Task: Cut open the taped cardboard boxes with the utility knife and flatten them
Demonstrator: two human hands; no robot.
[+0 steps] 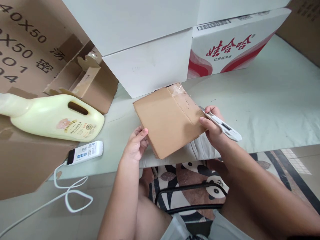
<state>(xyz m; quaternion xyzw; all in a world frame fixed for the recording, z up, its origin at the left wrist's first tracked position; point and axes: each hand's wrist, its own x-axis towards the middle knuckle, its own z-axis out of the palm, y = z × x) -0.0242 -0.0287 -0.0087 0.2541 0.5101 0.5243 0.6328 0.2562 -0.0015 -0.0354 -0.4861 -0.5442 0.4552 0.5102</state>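
A flat brown cardboard box (167,123) is held tilted over the front of the cloth-covered table, with clear tape and a torn strip along its far right side. My left hand (137,143) grips its left edge, the thumb lying on top. At the right corner, my right hand (212,125) is closed around a white utility knife (225,128), its thumb near the cardboard. The knife's tip points toward the box; whether a blade is out, I cannot tell.
White cartons (150,63) stand behind, beside a red-and-white carton (225,50). On the left are a pale yellow jug (55,116), an open cardboard box (92,80), and a white device (86,152) with a cable (72,191). The table's front edge runs above my lap.
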